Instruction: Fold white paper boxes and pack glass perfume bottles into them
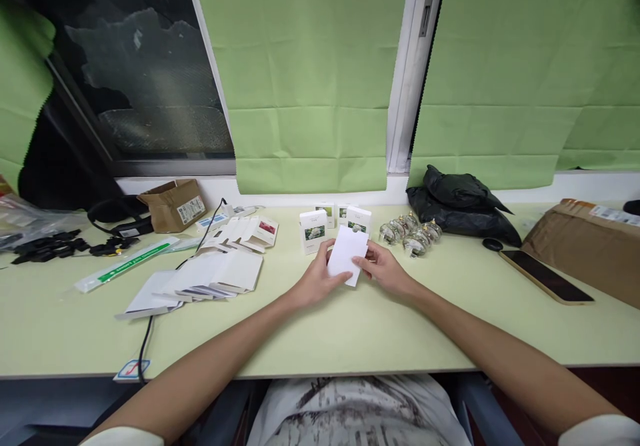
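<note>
Nearest the head camera: a patterned shirt (357, 406) at the bottom edge, with two bare forearms reaching forward over the pale green tabletop (350, 329).

Head view, centre: the left hand (316, 278) and right hand (384, 269) meet on one flat white carton (347, 255). The left hand's fingers and thumb are closed on its left edge. The right hand pinches its right edge. The carton is tilted and held near the tabletop's middle. Whether its lower corner touches the surface cannot be told.

Head view, behind the carton: several small upright white boxes (313, 230) with printed labels stand in a loose group. Just to their right lies a cluster of small glass bottles (411, 235), and beyond them is a black plastic bag (460, 206) against the wall.

Head view, left: a fanned pile of flat white cartons (210, 276) lies near the left hand but apart from it. A black cable (150, 326) runs past the pile to the front edge. Further left are a long clear packet with a green stripe (127, 264), a small open cardboard box (175, 203) and scattered black parts (47, 245).

Head view, right: a dark phone (545, 276) lies flat, well apart from the right hand, with a large brown parcel (585, 239) beyond it.

Head view, rear: green blinds (310, 79) hang over the window.
</note>
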Demonstrator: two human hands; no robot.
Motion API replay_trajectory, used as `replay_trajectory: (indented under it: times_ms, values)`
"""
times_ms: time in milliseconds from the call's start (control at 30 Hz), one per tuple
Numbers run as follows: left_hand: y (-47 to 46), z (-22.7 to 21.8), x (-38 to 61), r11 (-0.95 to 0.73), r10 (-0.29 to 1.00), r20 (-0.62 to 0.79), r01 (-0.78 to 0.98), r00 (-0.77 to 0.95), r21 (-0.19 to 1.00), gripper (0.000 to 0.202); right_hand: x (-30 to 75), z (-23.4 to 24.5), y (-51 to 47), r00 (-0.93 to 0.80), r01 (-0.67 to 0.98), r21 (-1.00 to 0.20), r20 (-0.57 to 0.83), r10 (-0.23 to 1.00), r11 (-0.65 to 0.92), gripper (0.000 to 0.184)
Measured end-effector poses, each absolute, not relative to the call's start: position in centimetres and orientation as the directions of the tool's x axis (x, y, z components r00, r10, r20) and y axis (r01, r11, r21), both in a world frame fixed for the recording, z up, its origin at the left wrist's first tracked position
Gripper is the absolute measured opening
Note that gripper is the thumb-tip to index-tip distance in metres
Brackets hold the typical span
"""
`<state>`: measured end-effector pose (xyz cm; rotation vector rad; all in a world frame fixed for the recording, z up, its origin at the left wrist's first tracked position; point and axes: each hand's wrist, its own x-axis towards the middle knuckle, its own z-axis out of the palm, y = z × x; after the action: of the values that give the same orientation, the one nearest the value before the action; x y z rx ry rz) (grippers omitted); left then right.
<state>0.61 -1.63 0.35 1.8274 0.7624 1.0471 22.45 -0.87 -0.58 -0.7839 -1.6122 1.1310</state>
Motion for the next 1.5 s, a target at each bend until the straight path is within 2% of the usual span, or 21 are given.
replay_trajectory:
  times_ms: [200,300,400,500,600,733,900,1067,1167,1367,1500]
  values:
    - [-1.7,0.1,0.6,-0.519,0.795,0.396,0.177,0.459,0.836,0.068,22.5,-0.6,-0.8,-0.296,0.074,-0.888,0.415,0.86,0.454,0.041]
    - [-1.7,0.2,0.5,-0.498,0.805,0.37,0.189,0.463,0.846,0.065,22.9,-0.3,-0.4,-0.228,0.18,-0.811,0.517,0.825,0.557,0.036]
    - [-1.1,0.2,0.2,-0.466,0.852,0.335,0.292,0.403,0.835,0.058,23.8,-0.3,0.4,-0.115,0.328,-0.705,0.631,0.767,0.629,0.035]
    - [-0.1,0.0,-0.3,-0.483,0.862,0.357,0.366,0.361,0.795,0.051,24.8,-0.6,1.4,-0.048,0.426,-0.64,0.69,0.723,0.639,0.029]
    - [0.9,-0.2,-0.8,-0.509,0.854,0.392,0.392,0.342,0.766,0.047,25.4,-1.1,2.3,-0.024,0.477,-0.631,0.686,0.727,0.612,0.024]
    - [1.7,-0.6,-1.1,-0.526,0.847,0.415,0.419,0.332,0.74,0.04,25.7,-1.7,3.2,-0.002,0.472,-0.681,0.635,0.773,0.56,0.028]
    - [1.9,-0.9,-1.1,-0.543,0.837,0.421,0.43,0.35,0.721,0.037,25.4,-1.9,4.0,-0.055,0.362,-0.745,0.584,0.81,0.561,0.032]
    - [1.8,-1.0,-1.2,-0.571,0.817,0.435,0.431,0.378,0.698,0.038,24.9,-2.2,4.7,-0.037,0.299,-0.774,0.575,0.818,0.558,0.031]
    - [1.7,-0.9,-1.2,-0.581,0.81,0.441,0.422,0.387,0.696,0.038,24.9,-2.4,5.0,-0.055,0.283,-0.76,0.596,0.801,0.585,0.031]
    - [1.7,-0.9,-1.2,-0.574,0.814,0.433,0.419,0.389,0.703,0.039,24.8,-2.4,4.8,-0.028,0.361,-0.737,0.604,0.796,0.571,0.031]
    - [1.6,-0.9,-1.2,-0.559,0.824,0.43,0.407,0.368,0.723,0.054,24.3,-1.0,3.0,-0.094,0.376,-0.686,0.641,0.762,0.623,0.021]
